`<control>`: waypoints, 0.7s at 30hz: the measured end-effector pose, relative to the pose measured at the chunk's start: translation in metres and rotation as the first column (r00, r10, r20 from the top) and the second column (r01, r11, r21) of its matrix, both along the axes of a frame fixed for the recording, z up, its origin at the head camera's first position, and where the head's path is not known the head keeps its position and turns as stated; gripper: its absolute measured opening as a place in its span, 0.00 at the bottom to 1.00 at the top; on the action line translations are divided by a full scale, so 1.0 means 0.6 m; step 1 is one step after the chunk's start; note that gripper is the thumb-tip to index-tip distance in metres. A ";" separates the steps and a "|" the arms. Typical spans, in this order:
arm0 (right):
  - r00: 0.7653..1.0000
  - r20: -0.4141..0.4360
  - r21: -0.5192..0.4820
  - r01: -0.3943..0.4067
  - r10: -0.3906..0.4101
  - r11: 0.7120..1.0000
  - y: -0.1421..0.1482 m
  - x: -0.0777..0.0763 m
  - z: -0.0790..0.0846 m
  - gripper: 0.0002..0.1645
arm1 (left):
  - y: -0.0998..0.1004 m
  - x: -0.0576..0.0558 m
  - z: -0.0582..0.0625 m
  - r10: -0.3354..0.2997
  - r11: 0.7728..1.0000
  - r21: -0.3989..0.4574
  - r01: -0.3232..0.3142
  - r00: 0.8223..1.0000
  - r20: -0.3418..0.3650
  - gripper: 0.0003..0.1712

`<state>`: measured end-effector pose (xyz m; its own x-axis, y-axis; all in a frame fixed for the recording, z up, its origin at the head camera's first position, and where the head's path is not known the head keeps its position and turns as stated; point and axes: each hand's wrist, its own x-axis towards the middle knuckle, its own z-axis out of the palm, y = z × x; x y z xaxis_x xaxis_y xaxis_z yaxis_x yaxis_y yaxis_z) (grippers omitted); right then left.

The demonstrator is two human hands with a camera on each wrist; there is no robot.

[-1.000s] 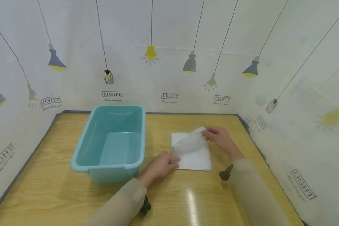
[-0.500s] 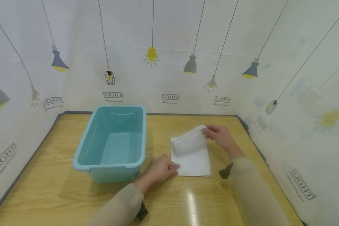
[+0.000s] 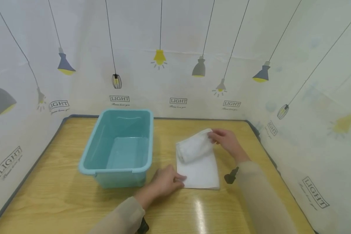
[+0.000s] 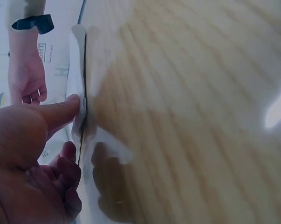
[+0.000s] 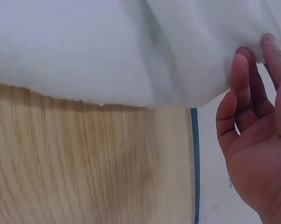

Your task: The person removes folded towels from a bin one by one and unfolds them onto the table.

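A folded white towel [image 3: 197,174] lies on the wooden table, its far part raised and folded back toward the front. My right hand [image 3: 226,141] pinches the raised far right corner between thumb and fingers. In the right wrist view the soft towel [image 5: 107,51] hangs in a loose fold from the fingertips of the right hand [image 5: 257,112]. At the near left corner my left hand [image 3: 165,180] holds the towel's edge. The left wrist view shows the thumb of the left hand [image 4: 33,140] on the thin edge of the towel [image 4: 76,70], other fingers curled beside it.
A light blue plastic basin [image 3: 121,170] with nothing in it stands left of the towel, close to my left forearm. White walls [image 3: 178,78] printed with hanging lamps enclose the back and sides of the wooden table [image 3: 175,211].
The towel's near edge has shifted toward me along with my left hand. The raised part now folds further over the flat part. My right hand has stayed nearly in place.
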<state>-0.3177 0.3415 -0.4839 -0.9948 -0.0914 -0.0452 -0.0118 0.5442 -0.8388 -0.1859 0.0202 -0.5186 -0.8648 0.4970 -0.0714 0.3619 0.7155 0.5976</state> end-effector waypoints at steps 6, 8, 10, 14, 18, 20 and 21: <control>1.000 0.006 -0.006 0.003 -0.002 1.000 -0.007 -0.008 -0.004 0.28 | -0.009 0.011 0.001 0.001 1.000 -0.001 -0.001 1.000 0.014 0.17; 1.000 0.012 -0.005 0.002 -0.002 1.000 -0.008 -0.010 -0.004 0.28 | -0.011 0.013 0.000 0.002 1.000 0.003 -0.002 1.000 0.010 0.16; 1.000 0.019 -0.003 0.001 -0.001 1.000 -0.009 -0.013 -0.005 0.29 | -0.013 0.014 -0.002 -0.001 1.000 0.006 0.001 1.000 0.006 0.17; 1.000 0.026 -0.011 0.006 -0.006 1.000 -0.014 -0.020 -0.007 0.29 | -0.016 0.018 -0.001 -0.016 1.000 -0.006 0.016 1.000 -0.008 0.17; 1.000 0.027 -0.025 0.008 -0.007 1.000 -0.021 -0.029 -0.012 0.31 | -0.018 0.020 0.002 -0.025 0.999 -0.026 0.024 1.000 -0.006 0.18; 0.999 0.030 -0.032 0.016 -0.015 0.999 -0.024 -0.034 -0.015 0.31 | -0.018 0.020 0.001 -0.028 0.999 -0.037 0.027 1.000 -0.002 0.18; 0.999 0.032 -0.036 0.018 -0.017 0.999 -0.026 -0.036 -0.016 0.31 | -0.018 0.020 0.001 -0.027 0.999 -0.039 0.027 1.000 -0.002 0.18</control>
<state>-0.3393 0.3260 -0.4936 -0.9944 -0.0761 -0.0739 0.0244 0.5135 -0.8577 -0.1740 0.0091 -0.5182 -0.8513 0.5172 -0.0887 0.3830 0.7280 0.5685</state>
